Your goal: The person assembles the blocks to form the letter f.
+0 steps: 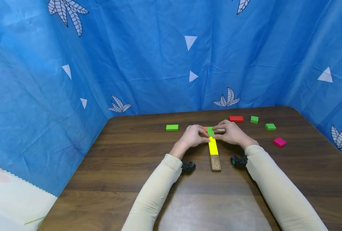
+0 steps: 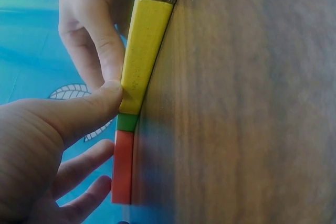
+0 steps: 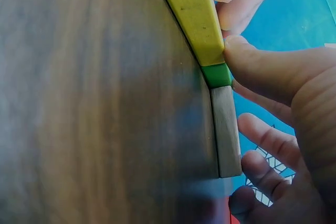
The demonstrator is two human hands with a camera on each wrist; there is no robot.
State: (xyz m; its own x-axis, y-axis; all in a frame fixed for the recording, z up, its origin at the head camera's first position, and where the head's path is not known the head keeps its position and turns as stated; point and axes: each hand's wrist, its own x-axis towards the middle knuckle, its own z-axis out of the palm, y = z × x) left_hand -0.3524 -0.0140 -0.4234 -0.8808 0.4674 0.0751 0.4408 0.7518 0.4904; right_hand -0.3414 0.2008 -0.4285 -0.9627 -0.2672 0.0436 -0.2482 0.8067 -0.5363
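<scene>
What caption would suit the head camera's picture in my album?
Left hand and right hand touching a T of blocks on a brown table, blue curtain behind.

Your left sleeve (image 1: 154,192) and right sleeve (image 1: 280,189) are cream; a black left wrist device (image 1: 188,167) matches the right wrist device (image 1: 239,161), marked green.

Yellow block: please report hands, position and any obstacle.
Left hand, right hand at far end of yellow block. Lying between green block and brown block. No obstacle visible.
</scene>
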